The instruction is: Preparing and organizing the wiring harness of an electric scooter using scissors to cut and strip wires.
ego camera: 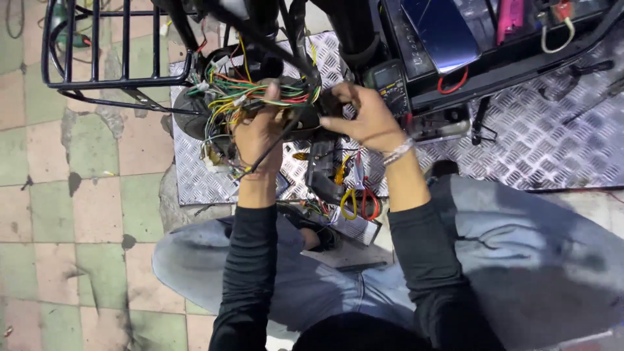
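Head view of a person crouched over a vehicle's wiring. Nearest the camera, two black sleeves cross blue jeans; between the knees, yellow and red wire loops lie at the near edge of the checker-plate metal sheet. Further out, the left hand is closed around the multicoloured wire bundle, a black cable passing under its fingers. The right hand, wearing a wrist chain, is half curled, its fingers pinching at the bundle's right end beside a dark multimeter. Beyond, the black frame and the rack stand at the sheet's far edge. Judged from the loose, spread wires, the harness is opened and under sorting; bundling and refitting remain.
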